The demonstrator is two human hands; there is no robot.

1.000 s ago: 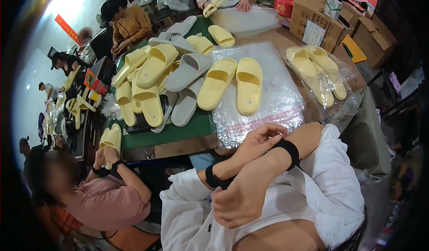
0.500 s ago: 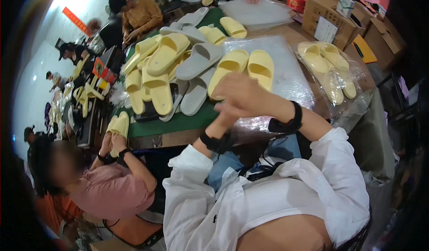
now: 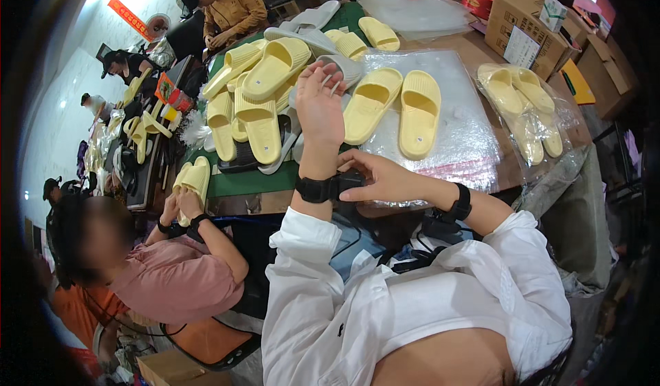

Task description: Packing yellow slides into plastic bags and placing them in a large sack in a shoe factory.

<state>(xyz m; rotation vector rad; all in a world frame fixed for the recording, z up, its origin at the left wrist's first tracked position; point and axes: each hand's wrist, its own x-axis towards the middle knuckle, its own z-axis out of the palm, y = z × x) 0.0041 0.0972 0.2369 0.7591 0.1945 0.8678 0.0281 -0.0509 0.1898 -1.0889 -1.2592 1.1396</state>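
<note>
My left hand [image 3: 318, 105] is raised upright over the table edge, palm facing me, fingers loosely spread and holding nothing. My right hand [image 3: 375, 178] reaches across and pinches the black wristband [image 3: 323, 188] on my left wrist. A second black band [image 3: 459, 203] sits on my right wrist. Just beyond the hands a pair of yellow slippers [image 3: 395, 105] lies on a clear plastic bag [image 3: 457, 131]. Both white sleeves are pushed up.
A heap of yellow and grey slippers [image 3: 265, 101] covers the green mat [image 3: 240, 180] at left. Bagged yellow slippers [image 3: 526, 107] lie at right, cardboard boxes [image 3: 526, 25] behind. A person in pink [image 3: 175, 279] holds a yellow pair [image 3: 192, 180] at my left. Other people sit farther back.
My arms have uncrossed and risen. The left hand has lifted upright and opened, and the right hand has moved onto the left wristband. The view has tilted nearer the table.
</note>
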